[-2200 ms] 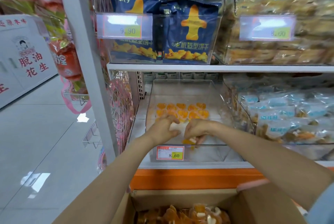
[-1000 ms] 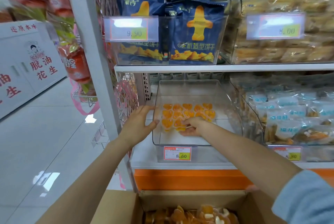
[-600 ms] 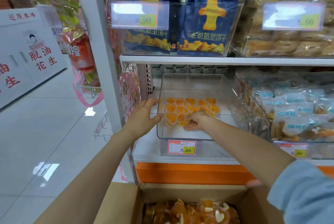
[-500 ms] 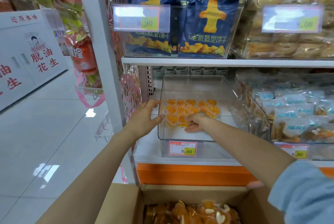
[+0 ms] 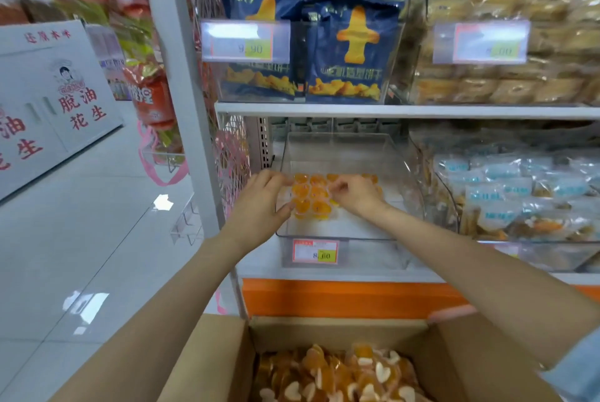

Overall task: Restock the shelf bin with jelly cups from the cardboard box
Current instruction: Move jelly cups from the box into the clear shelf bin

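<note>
Currently | left hand [image 5: 259, 203]: centre frame, at clear shelf bin [image 5: 341, 154] left wall, grip indeterminate | right hand [image 5: 355, 193]: curled over orange jelly cups [image 5: 316, 193], hold indeterminate | cardboard box [image 5: 324, 331]: bottom edge

The jelly cups [image 5: 311, 193] now form three rows, up from two. The left hand [image 5: 263, 203] has moved from the shelf bin [image 5: 341, 234]'s front rim to its left wall. The right hand [image 5: 355, 195] has lifted off the front row, its fingers curled.
</note>
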The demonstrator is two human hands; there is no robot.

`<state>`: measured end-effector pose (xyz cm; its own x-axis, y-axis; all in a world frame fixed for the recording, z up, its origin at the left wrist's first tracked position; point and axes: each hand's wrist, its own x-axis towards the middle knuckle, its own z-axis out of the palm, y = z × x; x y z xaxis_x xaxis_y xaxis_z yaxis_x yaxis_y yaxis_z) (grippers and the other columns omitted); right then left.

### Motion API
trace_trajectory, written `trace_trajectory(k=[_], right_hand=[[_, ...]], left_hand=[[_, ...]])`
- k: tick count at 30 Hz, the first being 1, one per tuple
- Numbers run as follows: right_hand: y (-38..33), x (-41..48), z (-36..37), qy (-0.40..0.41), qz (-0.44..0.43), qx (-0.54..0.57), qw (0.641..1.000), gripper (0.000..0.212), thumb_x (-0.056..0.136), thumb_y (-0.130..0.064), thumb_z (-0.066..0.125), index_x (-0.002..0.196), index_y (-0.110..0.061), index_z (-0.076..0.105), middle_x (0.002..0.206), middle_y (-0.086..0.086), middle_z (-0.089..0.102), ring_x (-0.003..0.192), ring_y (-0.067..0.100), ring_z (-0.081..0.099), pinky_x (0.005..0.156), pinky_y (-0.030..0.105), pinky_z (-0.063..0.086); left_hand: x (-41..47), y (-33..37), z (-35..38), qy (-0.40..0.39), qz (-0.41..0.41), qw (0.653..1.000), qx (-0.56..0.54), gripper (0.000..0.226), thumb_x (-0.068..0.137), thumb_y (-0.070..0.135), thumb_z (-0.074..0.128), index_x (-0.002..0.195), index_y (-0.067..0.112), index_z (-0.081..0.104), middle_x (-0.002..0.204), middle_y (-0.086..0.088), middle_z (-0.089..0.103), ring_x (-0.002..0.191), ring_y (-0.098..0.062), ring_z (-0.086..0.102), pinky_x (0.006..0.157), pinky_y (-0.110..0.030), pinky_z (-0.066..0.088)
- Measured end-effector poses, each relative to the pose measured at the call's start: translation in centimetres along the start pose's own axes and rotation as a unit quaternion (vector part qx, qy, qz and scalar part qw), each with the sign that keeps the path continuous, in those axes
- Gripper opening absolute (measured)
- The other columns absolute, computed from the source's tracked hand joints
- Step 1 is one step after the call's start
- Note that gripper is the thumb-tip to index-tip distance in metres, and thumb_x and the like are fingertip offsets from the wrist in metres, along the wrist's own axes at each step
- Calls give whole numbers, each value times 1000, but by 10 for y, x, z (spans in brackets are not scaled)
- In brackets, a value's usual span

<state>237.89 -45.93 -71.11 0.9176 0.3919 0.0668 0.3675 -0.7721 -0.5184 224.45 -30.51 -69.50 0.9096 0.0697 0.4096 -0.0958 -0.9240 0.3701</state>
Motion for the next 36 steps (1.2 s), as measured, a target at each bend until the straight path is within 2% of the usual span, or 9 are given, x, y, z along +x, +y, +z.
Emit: trace_trajectory(k=[3,6,9,14,16,20,23,27,36], right_hand=[[-2,-49,-12,110,-149,90,979,15,87,-13,58,98,-16,68,90,0,67,77,12,60,71,24,42],[23,-111,-5,229,-311,54,921,12,85,-15,53,90,-14,65,77,-9,61,58,2,47,56,19,39],[71,-156,30,166,-391,-32,905,14,82,-16,53,87,-14,66,78,-8,64,65,4,49,56,12,32],[138,-177,116,-298,-207,-178,915,37,94,-29,47,131,-26,48,129,2,49,112,22,53,82,28,44],[155,-188,142,-383,-139,-184,895,55,92,-34,53,143,-34,31,148,4,28,128,26,41,97,36,41],[182,-209,181,-442,-111,-160,875,73,90,-35,60,147,-44,16,155,4,8,137,29,27,101,34,39],[195,-212,206,-461,-133,-196,855,74,91,-33,59,146,-47,11,157,2,-2,142,33,13,109,41,32],[202,-208,228,-476,-158,-231,834,77,88,-33,63,145,-47,14,156,3,3,142,37,6,113,52,17],[204,-201,241,-477,-145,-207,841,75,80,-41,69,141,-39,27,150,5,18,140,36,13,110,46,25]], left_hand=[[-21,33,4,-25,54,996,-68,28,90,18,59,117,9,57,115,-2,56,106,-16,51,87,-26,39],[-54,49,29,-152,46,982,-101,23,91,22,58,111,13,58,109,1,63,96,-13,60,83,-30,47],[-88,40,77,-334,27,942,-10,26,91,29,56,113,15,57,113,-3,63,103,-19,58,85,-29,45],[-134,8,163,-506,-85,859,0,39,91,33,55,127,20,47,131,-8,51,114,-24,51,97,-35,43],[-163,-2,194,-532,-142,835,26,55,90,37,56,137,25,33,144,-8,31,126,-30,41,103,-41,39],[-221,-24,252,-579,-152,796,93,82,84,61,50,147,37,3,156,-10,-6,141,-42,7,110,-61,19],[-235,-34,264,-614,-124,773,96,91,82,66,48,148,36,-6,157,-6,-16,142,-37,-15,113,-61,7],[-232,-40,264,-642,-114,758,39,85,88,54,50,149,29,-4,157,-5,-14,144,-31,-10,116,-49,7],[-238,-57,280,-641,-140,754,-29,78,76,45,70,138,49,23,154,5,0,142,-34,8,111,-50,31]])
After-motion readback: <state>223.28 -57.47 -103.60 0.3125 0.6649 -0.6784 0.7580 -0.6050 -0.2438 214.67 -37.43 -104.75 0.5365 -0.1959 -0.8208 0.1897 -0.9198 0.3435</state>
